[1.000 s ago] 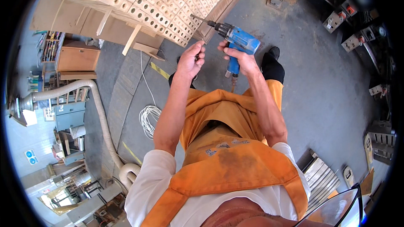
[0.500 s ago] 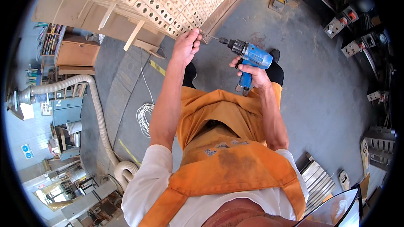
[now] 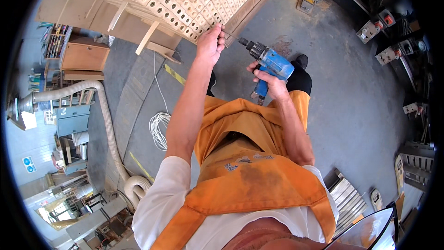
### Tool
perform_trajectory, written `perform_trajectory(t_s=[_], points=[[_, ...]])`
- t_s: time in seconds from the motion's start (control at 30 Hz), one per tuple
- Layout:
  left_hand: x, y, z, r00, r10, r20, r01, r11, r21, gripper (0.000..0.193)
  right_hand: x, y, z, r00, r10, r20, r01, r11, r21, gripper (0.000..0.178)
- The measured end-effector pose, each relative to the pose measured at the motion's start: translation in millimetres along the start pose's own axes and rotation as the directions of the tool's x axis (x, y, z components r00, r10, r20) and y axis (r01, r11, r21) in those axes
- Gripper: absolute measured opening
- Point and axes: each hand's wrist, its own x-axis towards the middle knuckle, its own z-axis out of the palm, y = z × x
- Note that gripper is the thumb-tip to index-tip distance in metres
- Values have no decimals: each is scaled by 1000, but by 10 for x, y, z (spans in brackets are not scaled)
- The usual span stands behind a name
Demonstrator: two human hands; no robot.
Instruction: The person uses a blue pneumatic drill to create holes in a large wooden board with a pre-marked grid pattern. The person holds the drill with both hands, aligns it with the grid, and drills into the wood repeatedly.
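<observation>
My right hand (image 3: pixel 269 81) grips a blue pneumatic driver (image 3: pixel 276 63) by its handle. A long thin bit (image 3: pixel 232 34) runs from its black chuck up and left toward the wooden pieces. My left hand (image 3: pixel 211 44) is closed beside the bit's tip, at the lower corner of the stack; what its fingers hold, if anything, is hidden. The stack of pale wooden blocks (image 3: pixel 194 0) has rows of round holes. Dark-rimmed inserts (image 3: pixel 167 15) sit in several holes of the nearer rows, and other holes are plain.
Loose wooden strips (image 3: pixel 147 38) jut from under the stack. A coiled white cable (image 3: pixel 158 129) lies on the floor at left, near a ribbed grey hose (image 3: pixel 109 129). Machines with metal boxes (image 3: pixel 370 28) line the right side. Slatted pieces (image 3: pixel 347 199) lie at lower right.
My left hand has moved slightly up and right along the stack's edge. The driver in my right hand has shifted a little left and tilted more steeply.
</observation>
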Motion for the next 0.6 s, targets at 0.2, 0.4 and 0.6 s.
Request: perform_trajectory(t_s=[0.2,0.4,0.6], points=[[76,-34,-12,998,49,-26,-54,970,-235,17,185,9,242,1000,19,-17,-18,996,92,26],[122,-163,-168,996,31,88,-12,977,-211,14,247,-90,261,1000,6,-7,-6,1000,-20,25],[-237,-432,-244,985,-126,114,138,985,-102,21,260,-114,250,1000,-21,8,22,998,-63,24]])
